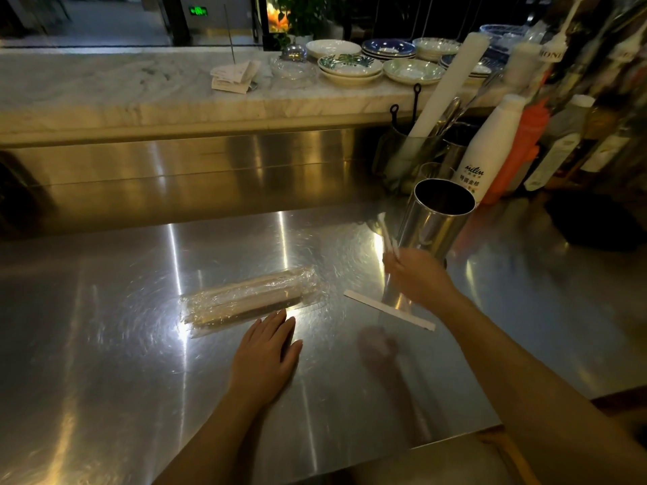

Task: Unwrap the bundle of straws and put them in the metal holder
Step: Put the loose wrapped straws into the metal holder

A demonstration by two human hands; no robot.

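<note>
1. The bundle of straws (245, 298) lies flat on the steel counter (140, 344), near the middle, still inside its clear plastic wrap.
2. The left hand (266, 358) rests flat on the counter just in front of the bundle, fingers stretched out and holding nothing; the fingertips are just beside the edge of the wrap.
3. The right hand (418, 278) is lifted and closed around a few thin white straws (388, 236), which point up and look blurred.
4. The metal holder (437, 218) stands upright just behind the right hand, its mouth open and dark inside.
5. One white paper strip (388, 309) lies on the counter under the right wrist.
6. A white bottle (490, 152) stands behind the holder.
</note>
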